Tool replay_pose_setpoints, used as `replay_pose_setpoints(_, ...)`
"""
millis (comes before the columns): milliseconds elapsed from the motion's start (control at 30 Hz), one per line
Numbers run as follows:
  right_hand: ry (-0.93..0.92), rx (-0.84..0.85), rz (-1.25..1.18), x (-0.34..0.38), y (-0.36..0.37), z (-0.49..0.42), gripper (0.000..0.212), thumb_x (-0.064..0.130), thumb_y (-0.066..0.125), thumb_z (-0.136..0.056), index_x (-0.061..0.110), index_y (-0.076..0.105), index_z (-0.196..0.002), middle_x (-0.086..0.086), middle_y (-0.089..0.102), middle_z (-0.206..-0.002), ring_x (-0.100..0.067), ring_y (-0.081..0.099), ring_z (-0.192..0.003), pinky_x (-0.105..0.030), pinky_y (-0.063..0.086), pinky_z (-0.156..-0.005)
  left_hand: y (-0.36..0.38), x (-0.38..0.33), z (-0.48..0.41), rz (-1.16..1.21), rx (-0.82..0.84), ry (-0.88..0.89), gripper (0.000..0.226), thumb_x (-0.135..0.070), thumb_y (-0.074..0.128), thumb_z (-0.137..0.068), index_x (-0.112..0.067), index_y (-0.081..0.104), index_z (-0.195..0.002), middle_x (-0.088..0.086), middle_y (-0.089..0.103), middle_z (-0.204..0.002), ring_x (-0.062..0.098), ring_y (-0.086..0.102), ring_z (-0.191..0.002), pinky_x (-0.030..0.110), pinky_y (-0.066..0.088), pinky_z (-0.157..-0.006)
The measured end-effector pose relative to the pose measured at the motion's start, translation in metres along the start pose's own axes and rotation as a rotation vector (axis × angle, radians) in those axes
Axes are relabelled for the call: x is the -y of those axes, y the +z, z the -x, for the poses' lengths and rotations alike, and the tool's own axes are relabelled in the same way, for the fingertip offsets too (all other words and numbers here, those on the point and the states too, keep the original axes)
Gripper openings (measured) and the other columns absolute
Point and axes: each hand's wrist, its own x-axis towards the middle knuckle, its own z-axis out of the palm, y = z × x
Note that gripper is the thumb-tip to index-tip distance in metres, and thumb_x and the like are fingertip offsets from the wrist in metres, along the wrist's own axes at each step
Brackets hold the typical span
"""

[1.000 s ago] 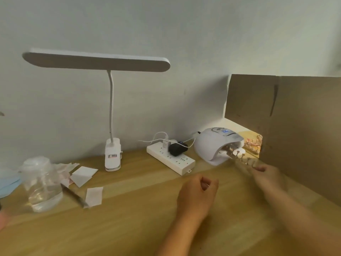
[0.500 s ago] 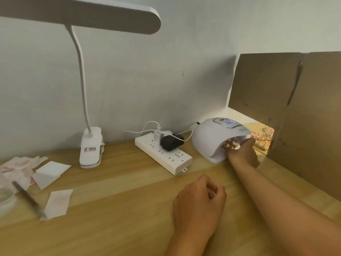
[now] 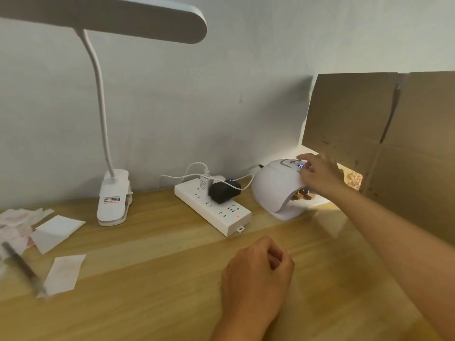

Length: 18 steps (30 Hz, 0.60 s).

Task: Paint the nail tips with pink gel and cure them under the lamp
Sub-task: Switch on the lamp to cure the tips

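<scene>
The white domed curing lamp (image 3: 273, 185) stands at the back right of the wooden desk, lit inside. Under its arch I make out the nail tips on their stand (image 3: 303, 195), only partly visible. My right hand (image 3: 320, 174) reaches over the top of the lamp, its fingers touching the small lit display panel. My left hand (image 3: 253, 279) rests on the desk in the foreground, its fingers loosely curled and holding nothing.
A white power strip (image 3: 216, 212) with a black adapter lies left of the lamp. A clip-on desk lamp (image 3: 112, 198) stands further left. Paper scraps (image 3: 57, 228) and a dark pen (image 3: 23, 267) lie at the left. A cardboard panel (image 3: 394, 143) walls the right side.
My right hand pushed the nail tip stand into the lamp, let go of it, and rose to the panel on top. The view shifted left and closer.
</scene>
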Motion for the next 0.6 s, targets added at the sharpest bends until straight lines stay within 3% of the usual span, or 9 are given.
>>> replay_pose_setpoints(67, 0.019, 0.065, 0.115, 0.001, 0.005, -0.013, 0.042, 0.022, 0.041, -0.094, 0.033, 0.058, -0.13, -0.007, 0.047, -0.132, -0.029, 0.035, -0.131, -0.042, 0.028, -0.105, -0.001, 0.001, -0.001, 0.026, -0.003, -0.014, 0.025, -0.059, 0.054, -0.083, -0.035, 0.056, -0.077, -0.028, 0.062, -0.075, -0.001, 0.057, -0.073, 0.018, 0.036, -0.06)
replay_pose_setpoints(233, -0.042, 0.098, 0.204, -0.004, 0.007, -0.022, 0.038, 0.027, 0.038, -0.096, 0.036, 0.059, -0.127, -0.007, 0.045, -0.123, -0.027, 0.037, -0.127, -0.041, 0.027, -0.102, 0.0, 0.001, -0.001, -0.012, 0.003, -0.002, 0.027, -0.06, 0.051, -0.081, -0.034, 0.055, -0.083, -0.021, 0.064, -0.073, 0.002, 0.058, -0.071, 0.022, 0.039, -0.061)
replay_pose_setpoints(333, 0.036, 0.12, -0.011, 0.001, 0.001, -0.017, 0.039, 0.021, 0.04, -0.095, 0.034, 0.063, -0.125, -0.009, 0.046, -0.13, -0.029, 0.039, -0.129, -0.039, 0.03, -0.104, -0.001, -0.001, 0.0, -0.003, 0.009, -0.018, 0.027, -0.059, 0.053, -0.081, -0.032, 0.057, -0.083, -0.019, 0.065, -0.074, 0.002, 0.059, -0.071, 0.023, 0.041, -0.062)
replay_pose_setpoints(367, 0.048, 0.034, -0.177, 0.001, 0.001, -0.009, 0.04, 0.014, 0.042, -0.093, 0.029, 0.065, -0.122, -0.011, 0.048, -0.129, -0.03, 0.044, -0.125, -0.039, 0.035, -0.101, -0.002, -0.001, -0.001, 0.006, 0.007, -0.023, 0.027, -0.058, 0.054, -0.082, -0.031, 0.057, -0.083, -0.019, 0.065, -0.074, 0.002, 0.059, -0.071, 0.022, 0.04, -0.062)
replay_pose_setpoints(433, 0.124, -0.307, -0.384, -0.01, 0.007, 0.021, 0.036, 0.003, 0.043, -0.087, 0.019, 0.067, -0.109, -0.013, 0.052, -0.122, -0.033, 0.053, -0.114, -0.041, 0.044, -0.091, -0.003, 0.0, 0.0, 0.023, 0.004, -0.025, 0.028, -0.058, 0.055, -0.083, -0.03, 0.058, -0.082, -0.019, 0.064, -0.074, 0.002, 0.059, -0.07, 0.022, 0.039, -0.061)
replay_pose_setpoints(467, 0.197, -0.447, -0.359, -0.021, 0.012, 0.038, 0.027, 0.004, 0.043, -0.087, 0.015, 0.063, -0.102, -0.014, 0.052, -0.118, -0.034, 0.055, -0.109, -0.042, 0.045, -0.084, -0.003, 0.0, 0.0, 0.027, 0.004, -0.024, 0.028, -0.058, 0.055, -0.083, -0.03, 0.058, -0.082, -0.019, 0.064, -0.074, 0.002, 0.058, -0.07, 0.022, 0.039, -0.06)
replay_pose_setpoints(500, 0.26, -0.48, -0.285, -0.033, 0.017, 0.051, 0.018, 0.007, 0.044, -0.089, 0.013, 0.059, -0.097, -0.016, 0.053, -0.115, -0.036, 0.055, -0.106, -0.042, 0.044, -0.08, -0.003, 0.0, 0.0, 0.026, 0.003, -0.019, 0.028, -0.058, 0.055, -0.083, -0.03, 0.058, -0.082, -0.018, 0.064, -0.074, 0.002, 0.058, -0.071, 0.021, 0.039, -0.06)
replay_pose_setpoints(533, 0.308, -0.409, -0.213, -0.044, 0.023, 0.06, 0.013, 0.011, 0.047, -0.092, 0.01, 0.058, -0.098, -0.018, 0.054, -0.115, -0.037, 0.055, -0.105, -0.041, 0.044, -0.08, -0.003, 0.0, 0.0, 0.019, 0.004, -0.014, 0.028, -0.058, 0.054, -0.083, -0.03, 0.058, -0.082, -0.018, 0.064, -0.074, 0.002, 0.059, -0.071, 0.021, 0.039, -0.06)
replay_pose_setpoints(600, 0.376, -0.139, -0.108, -0.06, 0.033, 0.061, 0.027, 0.021, 0.054, -0.093, 0.009, 0.06, -0.116, -0.02, 0.054, -0.126, -0.035, 0.055, -0.113, -0.041, 0.044, -0.091, -0.002, -0.001, 0.001, 0.013, 0.001, -0.013, 0.029, -0.059, 0.054, -0.082, -0.03, 0.058, -0.084, -0.019, 0.064, -0.075, 0.002, 0.059, -0.071, 0.021, 0.041, -0.061)
